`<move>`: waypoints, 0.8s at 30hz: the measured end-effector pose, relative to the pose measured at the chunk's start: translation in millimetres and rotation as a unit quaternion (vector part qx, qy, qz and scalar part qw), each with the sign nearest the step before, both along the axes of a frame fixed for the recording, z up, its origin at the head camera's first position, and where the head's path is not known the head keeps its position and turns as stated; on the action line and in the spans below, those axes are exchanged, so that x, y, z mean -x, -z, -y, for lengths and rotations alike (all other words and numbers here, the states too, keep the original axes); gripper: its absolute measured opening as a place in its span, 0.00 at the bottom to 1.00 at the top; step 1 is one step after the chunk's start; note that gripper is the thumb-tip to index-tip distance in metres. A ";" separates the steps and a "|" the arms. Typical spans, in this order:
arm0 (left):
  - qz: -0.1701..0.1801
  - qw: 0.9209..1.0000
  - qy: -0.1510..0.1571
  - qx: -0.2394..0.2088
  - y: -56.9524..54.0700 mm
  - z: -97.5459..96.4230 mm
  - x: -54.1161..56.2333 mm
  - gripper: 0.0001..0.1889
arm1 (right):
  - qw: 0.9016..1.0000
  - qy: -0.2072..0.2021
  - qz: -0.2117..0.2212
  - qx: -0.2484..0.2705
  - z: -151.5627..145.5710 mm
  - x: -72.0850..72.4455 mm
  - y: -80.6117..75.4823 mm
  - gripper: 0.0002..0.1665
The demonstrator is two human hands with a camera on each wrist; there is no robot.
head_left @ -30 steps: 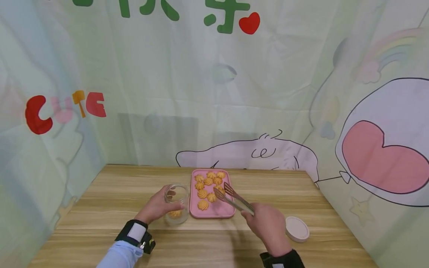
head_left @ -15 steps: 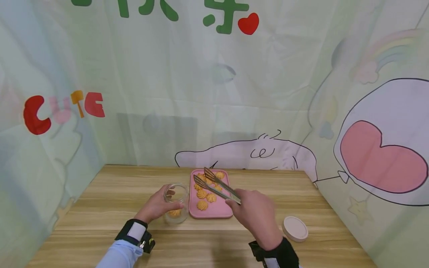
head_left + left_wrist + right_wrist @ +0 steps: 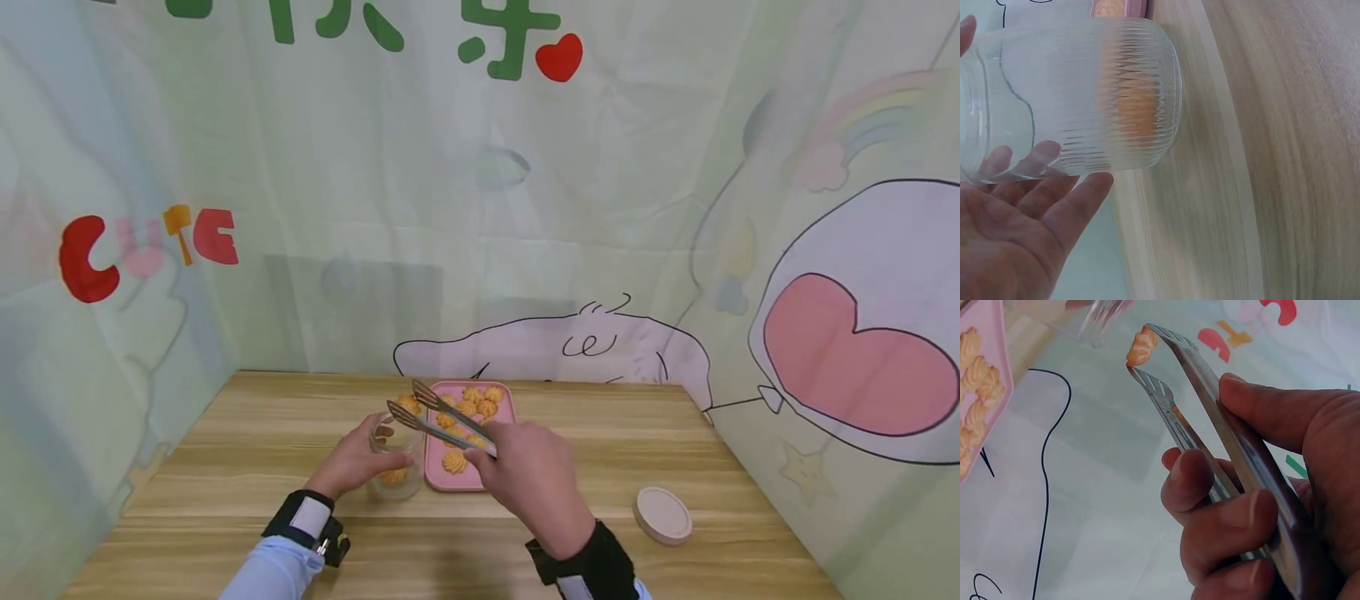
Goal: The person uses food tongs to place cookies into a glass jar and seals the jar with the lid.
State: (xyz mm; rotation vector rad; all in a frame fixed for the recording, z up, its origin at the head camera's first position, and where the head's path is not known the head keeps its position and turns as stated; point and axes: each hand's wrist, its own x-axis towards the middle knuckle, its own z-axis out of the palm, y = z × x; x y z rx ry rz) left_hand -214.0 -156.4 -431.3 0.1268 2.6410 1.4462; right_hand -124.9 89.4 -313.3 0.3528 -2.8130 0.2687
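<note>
My left hand (image 3: 358,461) holds a clear ribbed glass jar (image 3: 1079,100) upright, thumb on the near side and fingers behind. At least one golden piped cookie (image 3: 1137,115) shows through the lower wall. My right hand (image 3: 528,483) grips metal tongs (image 3: 1229,437), whose slotted tips pinch another swirled cookie (image 3: 1142,346). In the head view the tong tips overlap the jar's mouth, with the held cookie (image 3: 408,403) just beyond the rim. Several more cookies (image 3: 454,462) lie on a pink tray (image 3: 465,482) right of the jar, partly hidden by the tongs.
A round white lid (image 3: 663,515) lies on the wooden table (image 3: 300,417) to the right of my right hand. Behind the table hangs a pale printed cloth (image 3: 345,317), and more cloth closes off both sides.
My right hand has carried the tongs leftward from over the tray's right side to the jar's mouth. A cookie now shows between the tips. My left hand and the jar stay put.
</note>
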 end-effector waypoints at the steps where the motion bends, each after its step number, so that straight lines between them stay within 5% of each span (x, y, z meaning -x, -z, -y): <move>1: 0.000 1.000 0.000 -0.001 0.1 -0.4 0.1 0.49 | 1.000 -0.003 0.003 0.000 1.0 -0.1 0.2 0.17; 14: -0.015 1.000 0.012 -0.007 0.3 1.0 -0.8 0.45 | 1.000 -0.022 -0.004 -0.019 6.7 -0.6 7.9 0.17; 24: 0.001 1.000 -0.002 -0.003 1.2 -0.5 0.7 0.51 | 1.000 -0.014 0.005 0.011 1.9 2.8 7.4 0.15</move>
